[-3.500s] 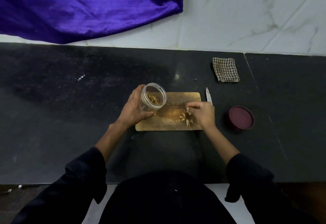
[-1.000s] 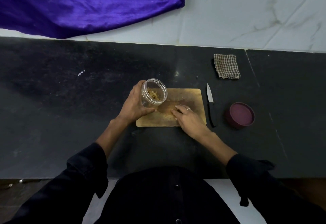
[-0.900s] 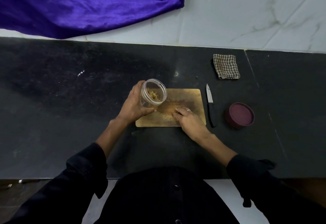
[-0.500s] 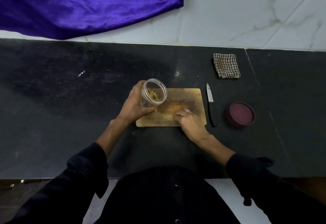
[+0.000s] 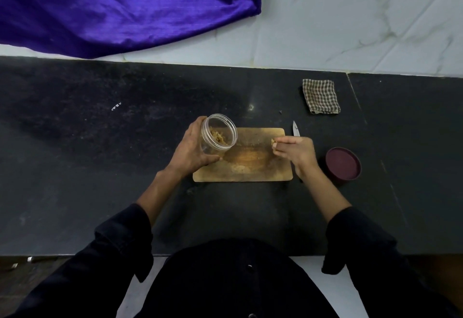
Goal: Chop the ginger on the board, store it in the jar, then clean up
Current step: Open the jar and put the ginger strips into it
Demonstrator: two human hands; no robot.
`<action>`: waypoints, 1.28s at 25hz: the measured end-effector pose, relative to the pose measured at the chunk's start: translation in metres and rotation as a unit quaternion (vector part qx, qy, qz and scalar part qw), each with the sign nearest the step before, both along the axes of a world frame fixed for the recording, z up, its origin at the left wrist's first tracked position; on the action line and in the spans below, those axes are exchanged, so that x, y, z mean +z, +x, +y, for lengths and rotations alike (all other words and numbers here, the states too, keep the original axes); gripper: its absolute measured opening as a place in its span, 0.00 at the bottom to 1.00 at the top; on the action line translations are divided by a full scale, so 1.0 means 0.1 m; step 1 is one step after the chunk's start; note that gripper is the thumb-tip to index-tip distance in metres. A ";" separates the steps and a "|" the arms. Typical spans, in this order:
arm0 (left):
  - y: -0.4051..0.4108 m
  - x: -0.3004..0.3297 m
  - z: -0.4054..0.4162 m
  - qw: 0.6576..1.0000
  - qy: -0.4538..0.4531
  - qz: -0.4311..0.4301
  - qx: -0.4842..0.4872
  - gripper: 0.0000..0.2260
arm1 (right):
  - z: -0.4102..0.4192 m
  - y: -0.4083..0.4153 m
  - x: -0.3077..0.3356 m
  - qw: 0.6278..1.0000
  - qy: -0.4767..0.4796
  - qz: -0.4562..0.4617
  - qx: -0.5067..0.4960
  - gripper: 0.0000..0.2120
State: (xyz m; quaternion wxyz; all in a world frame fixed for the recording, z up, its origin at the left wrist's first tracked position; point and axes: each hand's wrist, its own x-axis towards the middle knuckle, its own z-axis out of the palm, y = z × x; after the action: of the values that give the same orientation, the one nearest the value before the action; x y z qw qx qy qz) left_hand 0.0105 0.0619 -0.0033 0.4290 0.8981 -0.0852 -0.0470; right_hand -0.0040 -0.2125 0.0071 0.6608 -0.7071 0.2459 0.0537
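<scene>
Wooden board: we see it lying on the black counter, a few ginger crumbs left near its front edge.
Left hand: fingers and thumb curl around the clear jar, tilted over the board's left end, chopped ginger inside.
Right hand: fingertips bunched, pinching a bit of ginger above the board's right side.
Change: half a second ago we saw this hand pressed flat on the board; now it is lifted.
Nearby: knife, maroon lid, checked cloth.
</scene>
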 end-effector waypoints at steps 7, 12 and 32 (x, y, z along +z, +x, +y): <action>0.00 -0.02 -0.01 1.000 0.008 0.000 0.005 0.46 | 0.39 0.09 0.35 0.992 0.120 -0.021 0.042 0.12; 0.00 -0.04 0.01 1.000 0.006 0.001 0.001 0.47 | 0.97 0.27 0.45 0.964 -0.135 -0.119 0.194 0.11; -0.13 0.12 -0.46 0.997 -0.023 -0.012 -0.074 0.43 | -0.02 -0.31 0.34 0.985 -0.081 -0.124 0.093 0.11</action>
State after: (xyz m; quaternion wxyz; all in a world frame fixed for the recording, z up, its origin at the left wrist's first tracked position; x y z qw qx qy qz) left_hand -0.0026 0.0158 0.0092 0.4439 0.8795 -0.1580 -0.0663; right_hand -0.0353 -0.2141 0.0407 0.6192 -0.7790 0.0988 0.0066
